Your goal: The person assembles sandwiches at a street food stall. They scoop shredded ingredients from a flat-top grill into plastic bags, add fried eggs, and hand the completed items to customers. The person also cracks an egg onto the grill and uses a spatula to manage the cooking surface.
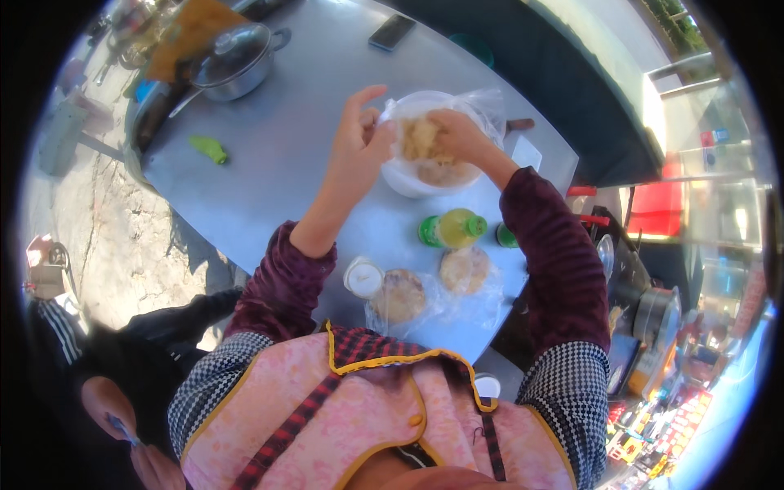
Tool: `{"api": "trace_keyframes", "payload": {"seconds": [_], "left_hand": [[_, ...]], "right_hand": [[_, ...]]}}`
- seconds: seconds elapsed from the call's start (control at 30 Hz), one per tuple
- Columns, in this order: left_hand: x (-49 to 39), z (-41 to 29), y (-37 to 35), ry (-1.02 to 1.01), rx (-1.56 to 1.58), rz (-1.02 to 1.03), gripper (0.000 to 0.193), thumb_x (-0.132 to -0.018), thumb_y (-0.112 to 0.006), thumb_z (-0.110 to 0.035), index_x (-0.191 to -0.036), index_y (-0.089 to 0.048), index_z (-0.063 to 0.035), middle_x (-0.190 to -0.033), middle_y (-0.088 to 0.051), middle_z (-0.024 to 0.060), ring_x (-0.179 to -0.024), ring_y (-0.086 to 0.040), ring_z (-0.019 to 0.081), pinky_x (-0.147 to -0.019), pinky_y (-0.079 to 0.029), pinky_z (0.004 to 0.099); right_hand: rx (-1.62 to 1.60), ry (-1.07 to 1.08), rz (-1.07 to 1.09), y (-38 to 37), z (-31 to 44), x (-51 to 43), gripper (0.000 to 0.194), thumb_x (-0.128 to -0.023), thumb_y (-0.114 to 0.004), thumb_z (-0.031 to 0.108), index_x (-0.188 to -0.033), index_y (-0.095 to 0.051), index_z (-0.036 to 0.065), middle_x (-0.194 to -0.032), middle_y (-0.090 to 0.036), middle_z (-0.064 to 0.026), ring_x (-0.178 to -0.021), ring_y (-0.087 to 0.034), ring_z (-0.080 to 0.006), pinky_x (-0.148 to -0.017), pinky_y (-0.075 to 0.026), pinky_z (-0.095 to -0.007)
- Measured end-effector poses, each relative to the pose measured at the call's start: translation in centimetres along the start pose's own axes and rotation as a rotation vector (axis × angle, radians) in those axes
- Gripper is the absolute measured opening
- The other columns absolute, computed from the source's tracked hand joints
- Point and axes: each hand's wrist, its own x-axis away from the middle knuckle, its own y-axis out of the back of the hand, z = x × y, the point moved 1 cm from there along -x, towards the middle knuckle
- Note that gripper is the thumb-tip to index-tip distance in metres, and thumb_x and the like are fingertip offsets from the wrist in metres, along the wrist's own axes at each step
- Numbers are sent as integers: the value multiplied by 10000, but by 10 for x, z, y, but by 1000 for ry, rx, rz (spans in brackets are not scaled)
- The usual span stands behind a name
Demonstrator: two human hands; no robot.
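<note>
A white bowl (401,184) lined with a clear plastic bag (484,110) holds pale yellow, crumbly-looking food (421,139). My right hand (456,136) reaches into the bowl, its fingertips down at the food and partly hidden. At the bowl's left rim is my left hand (365,138), index finger stretched out and thumb against the rim or bag. No object shows in its grasp. Nearer me lie a green-capped bottle of yellowish liquid (456,228), a white-lidded jar (364,278) and two round flat food pieces, one left (399,296) and one right (465,270), in clear plastic.
The grey metal table (275,159) bears a glass-lidded pot (236,76), a phone (392,32) and a crumpled green item (209,149). A second green bottle (506,236) is partly behind my right sleeve. Another person (122,380) in dark clothing is at my left.
</note>
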Motion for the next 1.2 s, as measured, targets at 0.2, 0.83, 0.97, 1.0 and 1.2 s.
{"api": "trace_keyframes", "payload": {"seconds": [0.2, 0.83, 0.97, 1.0, 1.2], "left_hand": [[-6, -9, -9, -16, -9, 41, 386, -948, -523, -91, -1322, -436, -58, -809, -543, 23, -637, -494, 63, -577, -392, 195], [-8, -18, -11, -53, -97, 21, 335, -934, -521, -70, -1266, -503, -36, -807, -538, 25, -639, -479, 68, -579, -402, 201], [-9, -20, -11, -33, -102, 23, 328, -932, -520, -68, -1258, -509, -37, -802, -535, 24, -636, -477, 69, -579, -405, 204], [-8, -19, -10, -25, -104, 19, 327, -931, -520, -68, -1256, -510, -37, -800, -534, 23, -635, -477, 69, -579, -406, 204], [-9, -15, -11, -40, -142, 25, 316, -929, -526, -62, -1244, -525, -44, -798, -540, 24, -631, -474, 68, -574, -410, 209]], "right_hand": [[142, 36, 43, -26, -28, 3, 291, -800, -565, 23, -1084, -624, -2, -990, -650, -223, -1002, -596, -380, -860, -463, -431], [-879, -334, -78, 28, -3, 31, 369, -869, -567, 25, -1237, -548, 20, -1111, -638, -107, -986, -636, -209, -803, -528, -288], [-1358, -279, -155, 34, -13, 36, 318, -893, -563, 29, -1208, -534, 2, -1082, -635, -87, -968, -645, -187, -821, -552, -312], [-1364, -242, -143, 37, -13, 36, 302, -887, -570, 36, -1187, -552, 8, -1081, -641, -94, -971, -647, -202, -825, -547, -320], [125, -249, 44, 11, -1, 17, 237, -841, -602, 85, -1067, -657, 37, -1046, -674, -158, -979, -643, -305, -858, -507, -374]]}}
